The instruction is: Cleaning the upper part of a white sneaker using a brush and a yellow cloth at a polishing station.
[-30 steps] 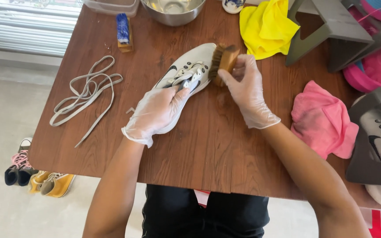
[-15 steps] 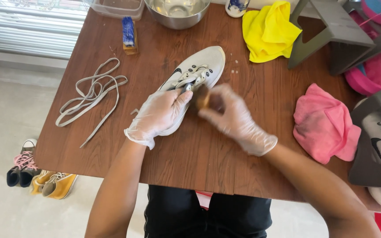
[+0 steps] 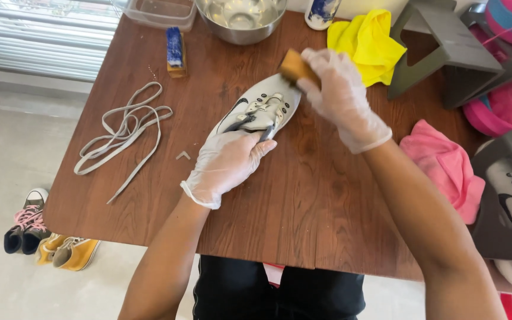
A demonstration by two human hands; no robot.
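The gloved left hand (image 3: 227,163) clamps the heel of the white sneaker (image 3: 262,109) on the wooden table (image 3: 303,207), steadying it (laces out). The gloved right hand (image 3: 342,98) grips a wooden brush (image 3: 296,66) at the toe.

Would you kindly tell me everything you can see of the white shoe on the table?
The white shoe is a low sneaker with a dark curved mark on its side and no laces, its eyelets and tongue exposed. It lies on the brown wooden table, toe pointing away toward the metal bowl. The gloved left hand covers and holds its heel end; the gloved right hand presses a wooden brush at its toe.
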